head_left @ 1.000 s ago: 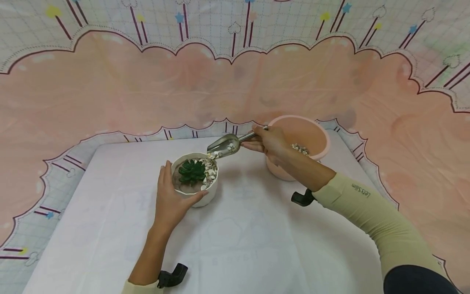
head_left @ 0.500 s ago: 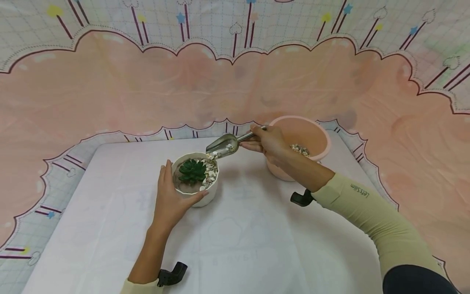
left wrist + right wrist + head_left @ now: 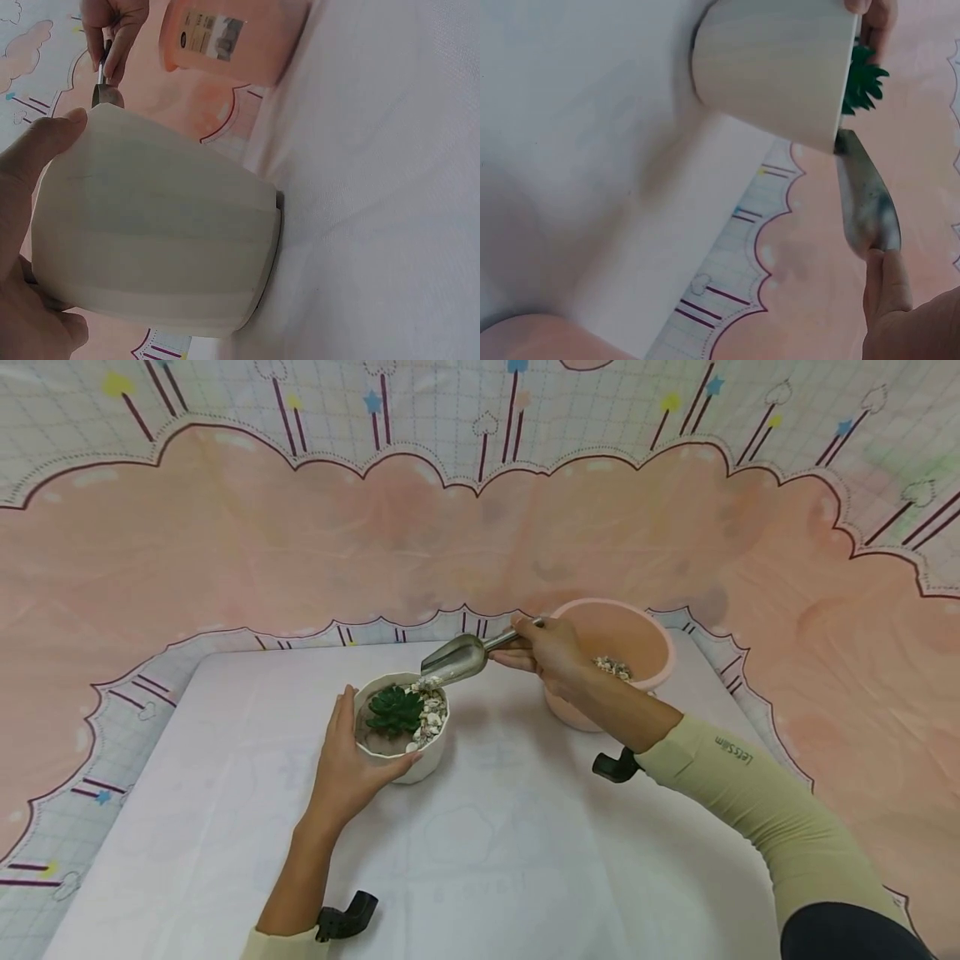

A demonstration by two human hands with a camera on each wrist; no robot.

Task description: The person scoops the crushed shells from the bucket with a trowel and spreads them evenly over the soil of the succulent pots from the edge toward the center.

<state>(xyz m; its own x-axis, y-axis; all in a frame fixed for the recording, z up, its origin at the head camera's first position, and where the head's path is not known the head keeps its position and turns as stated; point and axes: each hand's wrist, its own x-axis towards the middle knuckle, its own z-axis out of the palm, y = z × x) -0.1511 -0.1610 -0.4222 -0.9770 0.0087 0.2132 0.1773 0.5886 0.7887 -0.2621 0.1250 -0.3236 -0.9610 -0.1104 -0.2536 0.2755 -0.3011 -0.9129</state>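
Note:
A white faceted flower pot [image 3: 429, 766] stands on the table with a green succulent [image 3: 395, 711] in it. White pebbles [image 3: 431, 720] cover the right side of the grey soil. My left hand [image 3: 351, 774] grips the pot from the left and front, its thumb along the near rim. By its handle, my right hand [image 3: 551, 652] holds a metal scoop [image 3: 459, 660]. The scoop's lip tips down at the pot's far right rim, with a few pebbles at the lip. In the right wrist view, the scoop [image 3: 868, 196] meets the rim beside the succulent [image 3: 864, 81].
Behind my right forearm stands a pink bucket [image 3: 577, 714] with more pebbles [image 3: 613, 667] inside; a label [image 3: 212, 35] shows on its wall in the left wrist view. A white cloth [image 3: 510, 852] covers the table. A patterned pink backdrop [image 3: 375, 552] hangs behind.
Pebbles lying in the scoop have slid out toward the pot, and the scoop has tilted over a little. Both hands keep their holds, nearly in place.

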